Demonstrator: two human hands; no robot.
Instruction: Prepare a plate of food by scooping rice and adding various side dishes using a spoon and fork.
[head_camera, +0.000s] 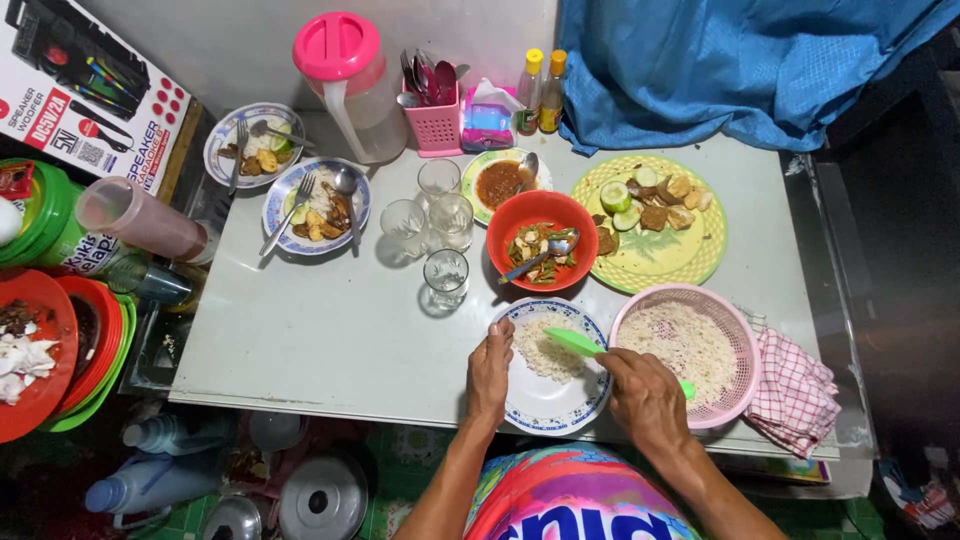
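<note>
My left hand (489, 372) grips the near left rim of a white plate with a blue pattern (535, 403) that holds a mound of cooked rice (545, 352). My right hand (645, 394) holds a green rice paddle (575, 343) whose blade lies on that rice. Right of the plate stands a pink plastic basket (735, 330) full of rice, and my right hand rests over its near left edge.
On the white table (330, 340) stand a red bowl with vegetables and a spoon (542, 240), a yellow plate of fried pieces and cucumber (655, 225), a sauce dish (500, 182), several glasses (445, 275), two served plates (315, 205), a pink-lidded jug (350, 85) and a checked cloth (795, 392).
</note>
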